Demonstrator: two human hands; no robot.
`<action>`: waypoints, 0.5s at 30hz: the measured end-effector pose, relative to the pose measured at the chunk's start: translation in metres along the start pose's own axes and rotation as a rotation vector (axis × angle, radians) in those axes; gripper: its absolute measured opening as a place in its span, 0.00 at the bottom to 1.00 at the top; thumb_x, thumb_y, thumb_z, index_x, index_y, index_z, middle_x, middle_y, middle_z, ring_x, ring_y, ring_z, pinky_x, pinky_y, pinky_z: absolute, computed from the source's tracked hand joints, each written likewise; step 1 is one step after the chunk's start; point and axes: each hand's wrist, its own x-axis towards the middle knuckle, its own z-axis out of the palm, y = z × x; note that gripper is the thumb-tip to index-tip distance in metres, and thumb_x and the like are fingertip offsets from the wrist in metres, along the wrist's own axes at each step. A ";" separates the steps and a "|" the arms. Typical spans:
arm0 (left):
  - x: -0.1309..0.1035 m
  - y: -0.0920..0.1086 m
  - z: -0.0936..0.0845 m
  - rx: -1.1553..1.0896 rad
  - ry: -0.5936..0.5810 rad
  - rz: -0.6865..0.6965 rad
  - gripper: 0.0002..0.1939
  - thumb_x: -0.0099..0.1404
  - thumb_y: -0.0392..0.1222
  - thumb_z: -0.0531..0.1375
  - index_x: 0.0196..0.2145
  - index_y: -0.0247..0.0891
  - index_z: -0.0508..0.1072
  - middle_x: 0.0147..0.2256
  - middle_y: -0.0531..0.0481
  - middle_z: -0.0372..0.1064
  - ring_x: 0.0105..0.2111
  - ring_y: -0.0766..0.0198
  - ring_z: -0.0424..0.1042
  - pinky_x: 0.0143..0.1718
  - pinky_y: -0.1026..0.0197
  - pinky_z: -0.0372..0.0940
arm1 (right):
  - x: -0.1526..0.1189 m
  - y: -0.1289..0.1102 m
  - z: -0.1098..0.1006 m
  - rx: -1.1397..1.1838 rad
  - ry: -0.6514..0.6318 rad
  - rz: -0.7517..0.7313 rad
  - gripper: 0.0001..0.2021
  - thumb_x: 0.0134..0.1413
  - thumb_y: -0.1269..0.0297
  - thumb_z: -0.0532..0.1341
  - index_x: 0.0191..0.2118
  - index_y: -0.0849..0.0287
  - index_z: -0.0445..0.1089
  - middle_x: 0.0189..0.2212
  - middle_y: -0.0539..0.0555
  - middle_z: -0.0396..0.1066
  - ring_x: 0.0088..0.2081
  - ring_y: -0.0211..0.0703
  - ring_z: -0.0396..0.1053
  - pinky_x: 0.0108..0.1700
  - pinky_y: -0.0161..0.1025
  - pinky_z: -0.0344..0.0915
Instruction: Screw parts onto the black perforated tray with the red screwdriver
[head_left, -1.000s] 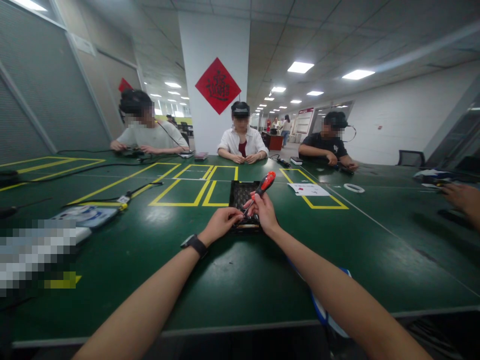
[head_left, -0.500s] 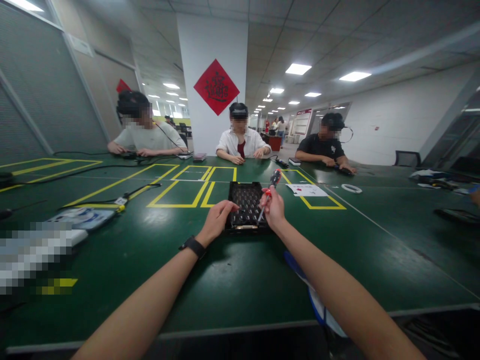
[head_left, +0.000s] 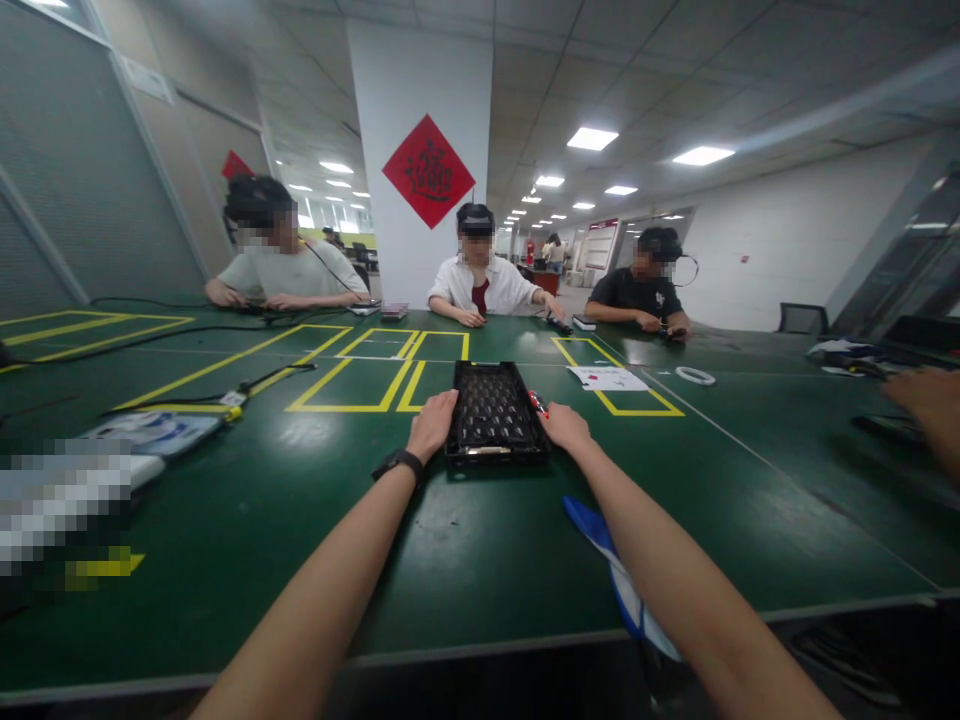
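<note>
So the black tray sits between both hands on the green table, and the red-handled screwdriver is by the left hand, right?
Not quite. The head view shows the red-handled screwdriver at the right hand, by the tray's right edge, not the left hand. The rest holds: the black tray sits between both hands on the green table.

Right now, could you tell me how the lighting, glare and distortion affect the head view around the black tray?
Head view: ceiling panels throw soft glare on the green table; wide-angle distortion bends the table edge and stretches the forearms; the black tray is sharp, flanked by the left hand and the right hand, which lies on a red-handled screwdriver; some areas are pixelated.
</note>
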 end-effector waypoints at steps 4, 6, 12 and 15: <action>-0.003 0.005 -0.002 0.019 0.025 -0.017 0.27 0.64 0.56 0.36 0.49 0.44 0.65 0.52 0.49 0.62 0.52 0.59 0.58 0.52 0.53 0.52 | -0.002 -0.011 -0.010 0.027 0.181 -0.086 0.23 0.57 0.52 0.44 0.44 0.63 0.67 0.43 0.66 0.65 0.43 0.50 0.66 0.41 0.41 0.60; -0.004 0.007 -0.003 0.019 0.042 -0.023 0.28 0.63 0.58 0.37 0.48 0.44 0.66 0.51 0.47 0.62 0.52 0.58 0.59 0.51 0.53 0.53 | -0.003 -0.025 -0.010 0.095 0.250 -0.252 0.20 0.55 0.53 0.48 0.44 0.60 0.68 0.43 0.63 0.66 0.43 0.48 0.66 0.41 0.39 0.60; -0.006 0.010 -0.005 0.022 0.063 -0.024 0.29 0.62 0.60 0.37 0.46 0.43 0.68 0.48 0.46 0.65 0.49 0.58 0.62 0.48 0.55 0.56 | 0.009 -0.077 0.009 0.187 -0.036 -0.383 0.06 0.39 0.62 0.65 0.28 0.57 0.73 0.30 0.54 0.73 0.34 0.42 0.69 0.34 0.34 0.61; -0.007 0.011 -0.006 0.034 0.061 -0.044 0.29 0.62 0.60 0.38 0.45 0.43 0.69 0.46 0.45 0.67 0.46 0.57 0.64 0.44 0.56 0.58 | 0.019 -0.088 0.014 0.211 -0.049 -0.354 0.06 0.32 0.68 0.67 0.22 0.59 0.71 0.25 0.54 0.72 0.31 0.41 0.69 0.32 0.33 0.61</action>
